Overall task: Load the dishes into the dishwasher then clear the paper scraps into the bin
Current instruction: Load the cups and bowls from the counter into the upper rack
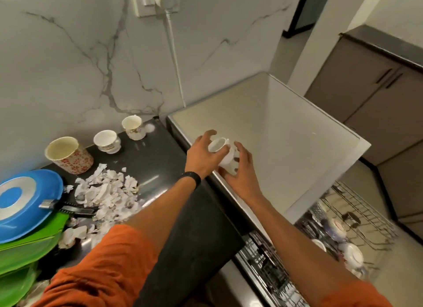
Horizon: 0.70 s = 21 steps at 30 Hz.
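Cup [222, 154] between left hand [201, 156] and right hand [243, 171]

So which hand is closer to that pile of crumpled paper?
Left. The left hand holds the white cup right of the paper pile; the right hand grips the cup's far side.

Before you a cup [223, 154] over the dishwasher [297, 151] edge, paper scraps [109, 192] on the counter [160, 164] to its left, three other cups [107, 141] behind them, plates [25, 203] leftmost, rack [361, 217] at your lower right.
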Each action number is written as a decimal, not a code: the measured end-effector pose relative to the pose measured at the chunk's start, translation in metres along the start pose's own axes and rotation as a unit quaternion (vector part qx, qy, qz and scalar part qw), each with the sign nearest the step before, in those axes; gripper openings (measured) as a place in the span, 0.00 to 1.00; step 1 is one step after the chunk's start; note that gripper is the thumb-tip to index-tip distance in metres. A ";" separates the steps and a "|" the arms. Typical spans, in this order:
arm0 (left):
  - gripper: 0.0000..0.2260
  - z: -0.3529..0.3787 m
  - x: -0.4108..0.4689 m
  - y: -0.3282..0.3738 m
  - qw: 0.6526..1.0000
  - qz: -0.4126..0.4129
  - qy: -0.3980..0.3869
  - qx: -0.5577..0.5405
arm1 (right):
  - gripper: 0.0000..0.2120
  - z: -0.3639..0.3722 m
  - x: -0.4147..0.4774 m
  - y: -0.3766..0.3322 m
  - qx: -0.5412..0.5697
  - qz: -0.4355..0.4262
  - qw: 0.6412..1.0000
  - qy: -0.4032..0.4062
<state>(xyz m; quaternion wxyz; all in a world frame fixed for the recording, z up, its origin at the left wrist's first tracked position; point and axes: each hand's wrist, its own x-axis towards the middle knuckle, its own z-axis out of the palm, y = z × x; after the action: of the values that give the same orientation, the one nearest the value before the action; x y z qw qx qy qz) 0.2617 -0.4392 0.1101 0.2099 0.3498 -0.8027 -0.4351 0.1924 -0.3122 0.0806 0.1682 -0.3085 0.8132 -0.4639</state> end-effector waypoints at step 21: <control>0.19 0.299 -0.146 0.117 0.936 0.225 -0.270 0.032 | 0.29 -0.286 -0.139 0.205 0.052 0.171 0.977 0.118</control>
<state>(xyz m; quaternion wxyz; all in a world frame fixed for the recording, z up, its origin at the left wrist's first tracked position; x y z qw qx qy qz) 0.1225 -0.1216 0.0449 0.0658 0.0359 -0.9003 -0.4287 0.0661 0.0431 0.0503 0.1639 -0.0991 0.8430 -0.5026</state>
